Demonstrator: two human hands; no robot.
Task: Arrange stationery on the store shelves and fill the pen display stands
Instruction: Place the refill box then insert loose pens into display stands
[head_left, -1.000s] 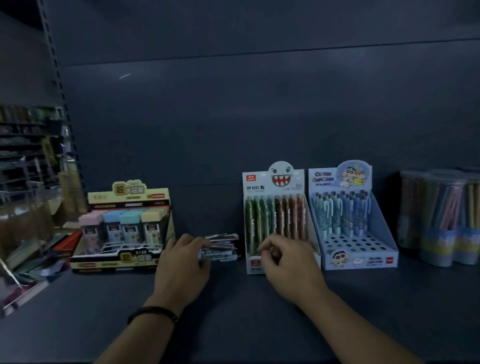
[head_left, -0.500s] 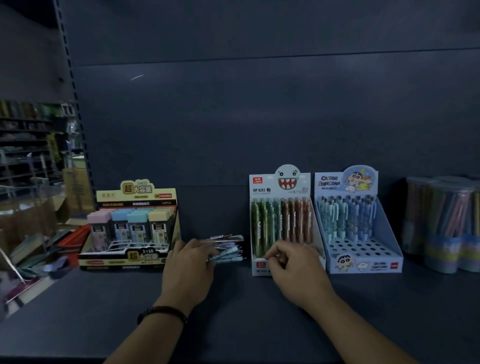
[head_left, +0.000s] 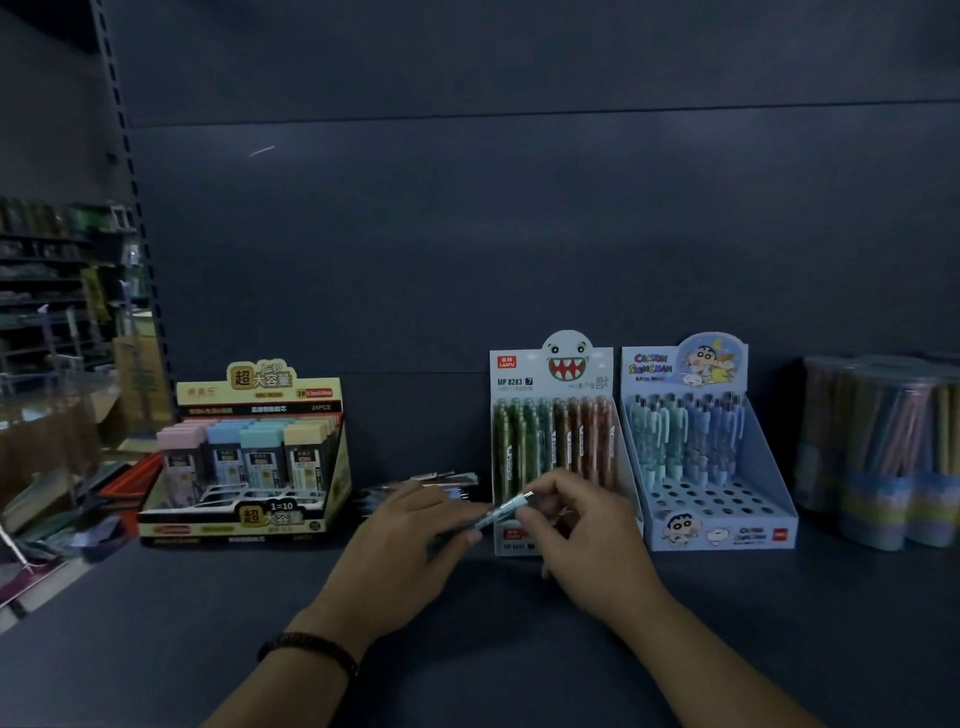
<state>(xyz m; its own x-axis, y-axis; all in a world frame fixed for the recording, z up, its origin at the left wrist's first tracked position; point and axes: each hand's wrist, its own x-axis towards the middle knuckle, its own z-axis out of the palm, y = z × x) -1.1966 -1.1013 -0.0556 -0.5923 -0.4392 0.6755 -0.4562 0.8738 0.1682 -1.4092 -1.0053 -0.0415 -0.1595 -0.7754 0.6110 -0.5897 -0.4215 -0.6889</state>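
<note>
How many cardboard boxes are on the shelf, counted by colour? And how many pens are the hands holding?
Yellow box: 1
White box with the toothy face: 1
Blue cartoon box: 1
Pen, held between the left hand and the right hand: 1
Total: 4

A dark, narrow bracelet (head_left: 306, 649), beaded or braided, too dim to tell which, circled the wrist just behind the left grip (head_left: 410, 540). The left forearm (head_left: 260, 696) and the right forearm (head_left: 727, 670) behind the right grip (head_left: 587, 540) were bare down to the view's lower edge.
</note>
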